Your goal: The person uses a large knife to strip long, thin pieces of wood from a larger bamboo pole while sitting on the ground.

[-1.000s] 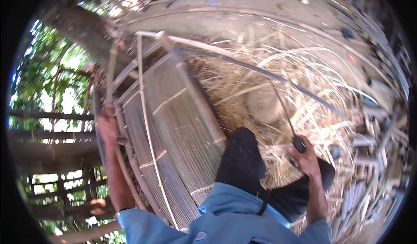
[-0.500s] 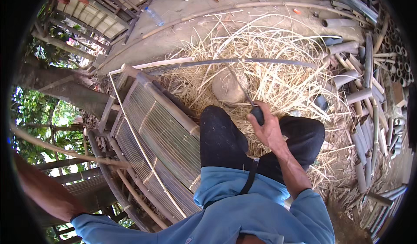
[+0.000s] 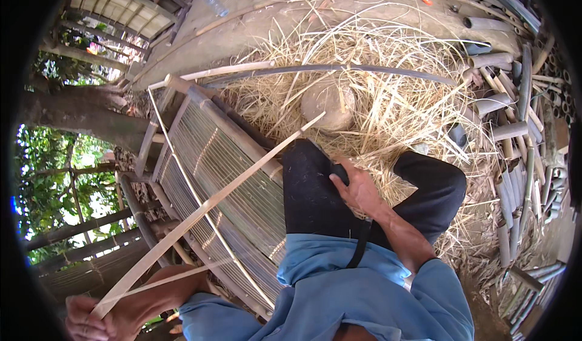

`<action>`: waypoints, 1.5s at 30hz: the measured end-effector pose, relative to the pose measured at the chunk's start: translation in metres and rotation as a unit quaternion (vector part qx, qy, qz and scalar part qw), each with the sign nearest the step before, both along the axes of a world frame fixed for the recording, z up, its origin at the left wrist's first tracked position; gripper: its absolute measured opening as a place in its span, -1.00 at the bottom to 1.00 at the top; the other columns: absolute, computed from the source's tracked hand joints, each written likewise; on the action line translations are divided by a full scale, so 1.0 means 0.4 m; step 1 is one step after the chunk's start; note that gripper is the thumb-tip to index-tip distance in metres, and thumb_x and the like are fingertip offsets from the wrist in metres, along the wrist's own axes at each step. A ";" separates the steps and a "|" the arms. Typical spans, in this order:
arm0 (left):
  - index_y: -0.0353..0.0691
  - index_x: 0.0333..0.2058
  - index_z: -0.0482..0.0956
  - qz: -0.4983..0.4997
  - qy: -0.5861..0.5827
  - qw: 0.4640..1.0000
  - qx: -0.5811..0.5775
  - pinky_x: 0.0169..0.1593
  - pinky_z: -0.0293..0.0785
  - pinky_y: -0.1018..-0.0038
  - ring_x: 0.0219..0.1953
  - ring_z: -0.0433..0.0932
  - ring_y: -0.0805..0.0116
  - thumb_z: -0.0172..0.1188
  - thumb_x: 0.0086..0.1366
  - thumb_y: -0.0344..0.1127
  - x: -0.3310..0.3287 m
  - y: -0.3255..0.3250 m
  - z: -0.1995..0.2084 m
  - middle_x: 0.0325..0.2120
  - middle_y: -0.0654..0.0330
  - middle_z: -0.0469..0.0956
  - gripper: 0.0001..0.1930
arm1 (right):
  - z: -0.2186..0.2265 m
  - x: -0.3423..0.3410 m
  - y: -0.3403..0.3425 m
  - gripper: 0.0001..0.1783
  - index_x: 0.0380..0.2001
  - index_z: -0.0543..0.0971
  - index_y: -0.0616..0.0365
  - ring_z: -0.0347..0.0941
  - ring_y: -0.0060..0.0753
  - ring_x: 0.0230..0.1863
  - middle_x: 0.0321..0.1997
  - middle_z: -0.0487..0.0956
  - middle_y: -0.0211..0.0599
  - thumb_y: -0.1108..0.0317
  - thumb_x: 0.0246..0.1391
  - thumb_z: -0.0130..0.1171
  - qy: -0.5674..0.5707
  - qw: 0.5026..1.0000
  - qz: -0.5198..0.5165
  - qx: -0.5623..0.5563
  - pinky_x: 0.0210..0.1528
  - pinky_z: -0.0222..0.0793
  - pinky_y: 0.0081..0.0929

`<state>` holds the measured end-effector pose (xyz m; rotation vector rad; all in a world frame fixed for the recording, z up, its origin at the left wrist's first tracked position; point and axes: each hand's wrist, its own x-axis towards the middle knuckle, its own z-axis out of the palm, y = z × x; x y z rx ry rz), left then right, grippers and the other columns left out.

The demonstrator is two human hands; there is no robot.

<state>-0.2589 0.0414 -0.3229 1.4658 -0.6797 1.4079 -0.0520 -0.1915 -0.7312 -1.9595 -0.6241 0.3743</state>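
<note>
At the lower left my left hand (image 3: 90,321) is closed round a long, pale bamboo strip (image 3: 209,204). The strip slants up over the bamboo bench, and its far tip ends in front of the wooden block (image 3: 326,101). A second thin, blurred piece trails from the same hand. My right hand (image 3: 361,192) is closed on the knife's dark handle (image 3: 339,173), close above my left thigh; the blade cannot be made out now. The round-topped block sits among pale shavings (image 3: 394,107) beyond my knees.
A slatted bamboo bench (image 3: 233,153) stands along my left side. A dark curved pole (image 3: 388,69) crosses above the shavings. Cut bamboo tubes (image 3: 494,103) are piled at the right. A plastic bottle (image 3: 213,3) lies at the far left, and a tree trunk (image 3: 85,113) stands left.
The strip has swung from the left edge to slant across the bench, as my left hand came into view. My right hand has drawn the knife back toward my left thigh.
</note>
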 end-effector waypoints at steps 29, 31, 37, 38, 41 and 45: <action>-0.08 -0.43 0.27 0.097 -0.048 0.990 -0.086 -0.67 -0.04 0.63 -0.79 0.10 0.59 -0.16 0.50 0.10 0.179 -0.149 -0.358 -0.79 0.37 0.16 -0.58 | 0.368 -0.119 0.038 -0.55 -0.12 0.42 0.26 0.54 -0.15 -0.60 -0.54 0.45 -0.20 0.18 0.09 0.32 -0.135 0.984 0.115 -0.037 -0.63 0.46 -0.25; -0.09 -0.43 0.28 0.083 -0.033 0.993 -0.075 -0.67 -0.03 0.62 -0.78 0.11 0.59 -0.16 0.50 0.10 0.183 -0.154 -0.363 -0.78 0.36 0.16 -0.58 | 0.426 -0.145 0.005 -0.50 -0.05 0.40 0.29 0.58 -0.07 -0.53 -0.46 0.53 -0.10 0.21 0.09 0.36 -0.142 0.971 0.191 0.010 -0.59 0.48 -0.23; -0.09 -0.43 0.28 0.152 -0.046 0.984 -0.081 -0.65 -0.02 0.63 -0.77 0.10 0.59 -0.16 0.50 0.10 0.183 -0.169 -0.365 -0.79 0.36 0.14 -0.57 | 0.342 -0.106 0.027 -0.50 -0.10 0.45 0.31 0.54 -0.16 -0.58 -0.50 0.49 -0.16 0.23 0.00 0.38 -0.157 0.978 0.125 -0.065 -0.59 0.48 -0.23; -0.09 -0.44 0.28 0.141 -0.044 0.985 -0.086 -0.64 -0.02 0.63 -0.78 0.10 0.58 -0.16 0.51 0.10 0.178 -0.163 -0.365 -0.79 0.36 0.14 -0.57 | 0.376 -0.128 0.017 -0.58 -0.15 0.42 0.27 0.55 -0.10 -0.56 -0.50 0.51 -0.13 0.24 0.06 0.33 -0.174 0.973 0.149 -0.027 -0.59 0.48 -0.22; -0.09 -0.44 0.29 0.131 -0.050 0.984 -0.111 -0.63 -0.02 0.64 -0.78 0.08 0.58 -0.15 0.51 0.11 0.176 -0.164 -0.382 -0.80 0.37 0.13 -0.56 | 0.399 -0.165 -0.004 -0.69 -0.24 0.38 0.21 0.56 0.00 -0.54 -0.48 0.53 -0.07 0.24 0.19 0.25 -0.205 0.951 0.230 0.020 -0.60 0.47 -0.18; -0.10 -0.45 0.28 0.113 -0.057 0.982 -0.141 -0.62 -0.03 0.64 -0.79 0.07 0.57 -0.11 0.50 0.13 0.196 -0.192 -0.359 -0.80 0.36 0.12 -0.54 | 0.271 -0.072 0.021 -0.63 -0.15 0.47 0.24 0.51 -0.14 -0.61 -0.53 0.49 -0.17 0.20 0.14 0.29 -0.199 0.968 0.086 -0.129 -0.59 0.49 -0.24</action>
